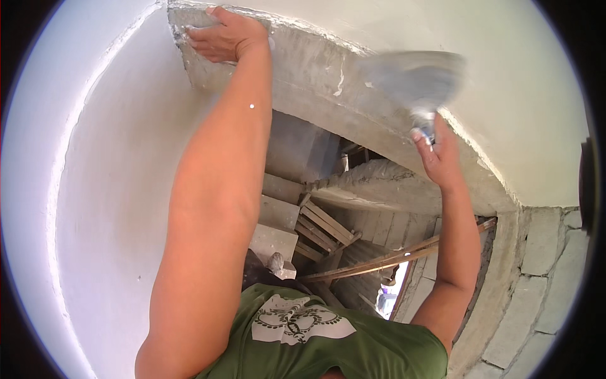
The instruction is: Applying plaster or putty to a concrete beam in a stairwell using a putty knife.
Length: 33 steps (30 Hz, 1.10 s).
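My left hand (224,38) rests at the upper left on the edge of a rough grey concrete beam (303,69), its fingers stretched along the surface and slightly apart. My right hand (435,151) grips the handle of a wide metal putty knife (410,79), whose blade is blurred and lies over the seam between the beam and a smooth pale plastered surface (505,76). A rough white line runs along that seam. I cannot tell whether the blade touches the surface.
Concrete steps (278,221) descend below me, beside a slatted wooden piece (325,227). A long wooden plank (385,259) crosses the lower right, near a block wall (536,278). A smooth white wall (113,221) curves along the left, and a dark opening shows under the beam.
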Each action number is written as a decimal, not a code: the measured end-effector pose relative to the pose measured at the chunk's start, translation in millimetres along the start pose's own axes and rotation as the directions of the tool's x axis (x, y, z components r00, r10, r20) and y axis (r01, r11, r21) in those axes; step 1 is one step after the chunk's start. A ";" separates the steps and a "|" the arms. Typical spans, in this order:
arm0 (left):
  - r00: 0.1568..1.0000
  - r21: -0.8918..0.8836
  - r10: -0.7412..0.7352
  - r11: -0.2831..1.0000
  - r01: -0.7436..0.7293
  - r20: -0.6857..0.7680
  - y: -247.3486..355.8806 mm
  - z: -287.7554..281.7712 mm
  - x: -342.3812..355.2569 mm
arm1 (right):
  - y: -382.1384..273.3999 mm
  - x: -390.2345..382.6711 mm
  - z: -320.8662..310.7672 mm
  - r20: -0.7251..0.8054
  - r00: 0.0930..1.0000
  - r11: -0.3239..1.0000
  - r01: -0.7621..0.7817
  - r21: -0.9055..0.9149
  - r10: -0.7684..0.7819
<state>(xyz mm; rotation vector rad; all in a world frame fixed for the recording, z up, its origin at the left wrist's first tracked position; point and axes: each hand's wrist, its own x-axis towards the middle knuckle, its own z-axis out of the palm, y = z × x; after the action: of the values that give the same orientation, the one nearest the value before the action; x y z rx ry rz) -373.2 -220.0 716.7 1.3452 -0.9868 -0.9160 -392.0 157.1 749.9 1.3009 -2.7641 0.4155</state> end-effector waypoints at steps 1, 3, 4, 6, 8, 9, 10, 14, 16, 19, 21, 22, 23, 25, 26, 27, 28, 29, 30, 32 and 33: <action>1.000 -0.004 -0.014 1.000 0.014 0.006 0.1 0.4 -0.6 | 1.3 0.1 5.4 -0.105 0.994 1.000 0.009 0.003 -0.009; 1.000 -0.010 -0.025 1.000 0.025 0.012 -0.9 1.1 -0.6 | 2.5 2.6 6.2 -0.213 0.977 1.000 0.022 0.006 -0.020; 1.000 -0.006 -0.025 1.000 0.025 0.004 -2.9 0.4 0.6 | 2.9 5.4 2.8 0.031 0.999 0.996 -0.020 -0.091 0.023; 1.000 0.000 -0.028 1.000 0.028 -0.012 -2.6 -0.1 2.8 | -1.4 6.6 -4.9 0.271 0.959 0.980 -0.029 -0.194 0.083; 1.000 0.011 0.022 1.000 -0.022 -0.009 0.9 -0.2 3.7 | -9.1 2.2 -11.9 -0.136 0.991 0.989 0.040 0.143 -0.020; 1.000 0.010 0.016 1.000 -0.016 -0.002 1.0 -0.3 1.5 | -9.8 1.1 -9.4 -0.135 0.991 0.990 0.033 0.136 -0.015; 1.000 0.011 -0.013 1.000 0.013 0.020 0.7 -1.2 -0.5 | -9.3 0.2 -2.9 -0.019 0.998 0.997 -0.051 0.052 0.052; 1.000 -0.001 0.012 1.000 -0.012 -0.001 -2.2 -4.6 4.7 | -6.0 -3.7 -3.2 0.142 0.988 0.986 -0.041 -0.160 0.064; 1.000 -0.008 0.007 1.000 -0.007 0.008 0.1 -1.9 0.6 | -4.0 -11.8 -7.8 0.084 0.990 0.993 -0.109 -0.034 0.112; 1.000 -0.032 -0.011 0.999 0.012 0.022 2.0 -4.9 -1.1 | 8.7 -9.4 4.0 -0.311 0.950 0.999 -0.019 -0.048 0.004; 0.999 -0.044 -0.033 0.998 0.035 0.032 -0.6 -5.4 -3.8 | 9.1 -7.0 -3.2 0.218 0.975 0.983 0.005 -0.182 0.036; 0.999 -0.020 -0.030 0.999 0.030 0.028 -1.9 -5.2 -2.1 | 2.7 -1.3 -7.6 0.214 0.977 0.984 0.025 -0.177 0.013; 0.999 0.003 -0.027 1.000 0.027 0.025 -2.0 -3.8 1.8 | -8.3 2.2 -14.5 0.037 0.999 1.000 0.010 -0.004 -0.010; 1.000 -0.014 -0.023 1.000 0.023 0.019 0.4 -2.2 0.3 | -15.0 -4.8 -16.5 -0.125 0.992 0.988 0.002 0.157 0.017; 1.000 -0.032 -0.011 0.999 0.011 0.013 0.9 -2.2 -0.3 | -9.6 -7.1 -5.2 -0.091 0.995 0.997 -0.036 0.068 0.042; 1.000 -0.039 -0.014 0.999 0.015 0.011 1.9 -2.9 0.2 | -6.8 -5.1 1.1 -0.067 0.996 0.997 -0.068 -0.023 0.067; 0.999 -0.037 -0.029 0.999 0.030 0.028 1.5 -4.8 -0.3 | -4.5 -4.9 -0.9 0.264 0.961 0.943 0.014 -0.332 0.079; 0.998 -0.034 -0.044 0.998 0.046 0.044 1.4 -5.6 -0.7 | -3.2 -8.2 -6.8 0.260 0.962 0.941 0.015 -0.338 0.078; 0.999 -0.039 -0.044 0.998 0.046 0.031 1.0 -5.5 0.7 | -1.8 -11.0 -12.7 0.219 0.971 0.975 -0.050 -0.219 0.099; 1.000 -0.037 0.000 0.999 0.000 0.017 -0.8 -3.8 2.0 | 3.3 -7.4 -6.1 0.183 0.977 0.991 -0.097 -0.092 0.113; 1.000 -0.037 -0.008 0.999 0.008 0.020 -0.1 -4.1 0.5 | 4.8 -8.9 7.2 -0.047 0.992 0.990 -0.115 0.078 0.119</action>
<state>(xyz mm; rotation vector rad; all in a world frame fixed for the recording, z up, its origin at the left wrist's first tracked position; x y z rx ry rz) -369.2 -219.1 716.7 1.3122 -0.9760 -0.9510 -389.5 164.7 740.5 1.1277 -2.8161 0.5573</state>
